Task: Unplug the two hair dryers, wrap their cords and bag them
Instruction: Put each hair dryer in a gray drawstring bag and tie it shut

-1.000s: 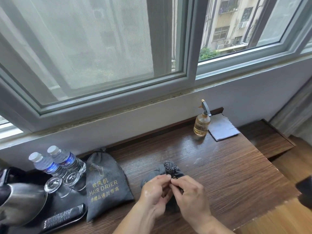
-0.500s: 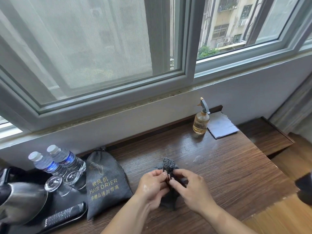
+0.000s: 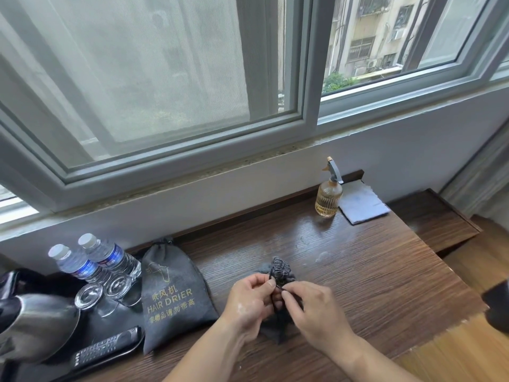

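1. Wooden desk under the window carries our gathered grey bag, centre front.
2. Our left hand and right hand both pinch its black drawstring (fingers curled tight).
3. Labelled bag lies just left, closed.

Hotel guest room, by its fittings. Wooden desk under a sliding window. Left end: black tray with metal kettle, two capped water bottles, two upturned glasses and remote control. Just beside the tray: grey pouch printed "HAIR DRIER" with Chinese text. Far right corner: amber spray bottle, folded cloth.
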`<move>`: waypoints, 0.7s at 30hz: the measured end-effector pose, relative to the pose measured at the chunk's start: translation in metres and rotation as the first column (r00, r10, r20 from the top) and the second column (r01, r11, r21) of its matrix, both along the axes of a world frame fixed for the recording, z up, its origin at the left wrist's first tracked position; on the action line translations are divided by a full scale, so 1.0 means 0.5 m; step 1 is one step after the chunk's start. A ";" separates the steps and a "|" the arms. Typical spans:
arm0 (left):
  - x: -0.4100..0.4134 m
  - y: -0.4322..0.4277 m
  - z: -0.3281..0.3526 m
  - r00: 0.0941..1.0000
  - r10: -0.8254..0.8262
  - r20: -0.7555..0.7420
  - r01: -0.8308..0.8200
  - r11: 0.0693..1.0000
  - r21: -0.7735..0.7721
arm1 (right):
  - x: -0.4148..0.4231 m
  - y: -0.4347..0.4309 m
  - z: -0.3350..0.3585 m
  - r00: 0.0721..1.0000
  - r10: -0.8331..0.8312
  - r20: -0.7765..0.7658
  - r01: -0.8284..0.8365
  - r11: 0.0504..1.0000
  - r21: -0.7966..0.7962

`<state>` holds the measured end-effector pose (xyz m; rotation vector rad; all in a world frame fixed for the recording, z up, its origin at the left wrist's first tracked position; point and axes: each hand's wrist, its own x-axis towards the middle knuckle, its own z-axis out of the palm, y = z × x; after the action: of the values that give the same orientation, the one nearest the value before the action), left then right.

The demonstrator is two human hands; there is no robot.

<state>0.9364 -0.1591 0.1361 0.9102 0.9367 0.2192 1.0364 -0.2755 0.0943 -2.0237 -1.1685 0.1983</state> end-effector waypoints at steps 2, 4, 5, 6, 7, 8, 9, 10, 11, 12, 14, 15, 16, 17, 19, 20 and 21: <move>0.000 0.002 -0.003 0.999 -0.034 -0.030 0.036 0.997 0.064 | 0.003 0.000 0.005 0.995 0.076 0.069 -0.078 0.996 0.035; -0.002 0.003 -0.001 0.997 -0.053 -0.047 0.058 0.992 0.114 | 0.008 0.004 0.010 0.987 0.128 0.093 -0.133 0.990 0.055; -0.003 0.004 0.001 0.997 -0.058 -0.051 0.064 0.989 0.131 | 0.012 0.008 0.012 0.986 0.137 0.090 -0.143 0.988 0.058; -0.005 0.005 0.002 0.996 -0.066 -0.057 0.074 0.986 0.151 | 0.015 0.012 0.012 0.987 0.136 0.083 -0.141 0.988 0.060; -0.007 0.004 0.002 0.995 -0.077 -0.064 0.087 0.982 0.169 | 0.018 0.016 0.011 0.989 0.127 0.075 -0.132 0.989 0.062; -0.008 0.004 0.002 0.993 -0.090 -0.073 0.102 0.977 0.188 | 0.019 0.020 0.010 0.991 0.114 0.064 -0.118 0.991 0.063; -0.010 0.003 0.001 0.992 -0.099 -0.078 0.113 0.974 0.199 | 0.020 0.024 0.009 0.993 0.103 0.049 -0.106 0.992 0.064; -0.011 0.003 0.001 0.992 -0.103 -0.079 0.117 0.972 0.205 | 0.021 0.029 0.008 0.995 0.092 0.035 -0.094 0.993 0.066; -0.012 0.003 0.000 0.992 -0.107 -0.073 0.120 0.971 0.205 | 0.021 0.032 0.007 0.997 0.079 0.024 -0.081 0.995 0.066; -0.013 0.004 0.000 0.992 -0.112 -0.065 0.123 0.972 0.202 | 0.020 0.035 0.006 0.998 0.064 0.020 -0.065 0.996 0.065; -0.015 0.005 0.000 0.992 -0.121 -0.040 0.126 0.975 0.185 | 0.019 0.039 0.004 0.999 0.033 0.018 -0.034 0.997 0.065; -0.017 0.005 -0.001 0.992 -0.124 -0.030 0.128 0.975 0.180 | 0.020 0.041 0.004 1.000 0.023 0.015 -0.024 0.997 0.067; -0.018 0.005 -0.002 0.992 -0.123 -0.026 0.125 0.976 0.180 | 0.020 0.041 0.003 1.000 0.019 0.014 -0.019 0.997 0.069; -0.019 0.006 -0.005 0.993 -0.117 -0.028 0.120 0.976 0.182 | 0.021 0.042 0.001 1.000 0.018 0.018 -0.019 0.997 0.072; -0.018 0.008 -0.011 0.993 -0.106 -0.048 0.113 0.975 0.191 | 0.021 0.043 0.001 1.000 0.018 0.019 -0.020 0.996 0.083; -0.018 0.010 -0.013 0.993 -0.098 -0.062 0.108 0.976 0.187 | 0.020 0.042 0.001 1.000 0.021 0.012 -0.022 0.996 0.089; -0.018 0.013 -0.016 0.994 -0.081 -0.074 0.093 0.981 0.172 | 0.020 0.040 0.000 1.000 0.024 0.004 -0.025 0.995 0.094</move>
<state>0.9276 -0.1529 0.1282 1.1248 0.9473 0.1993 1.0462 -0.2556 0.0943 -1.9285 -1.1827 0.1499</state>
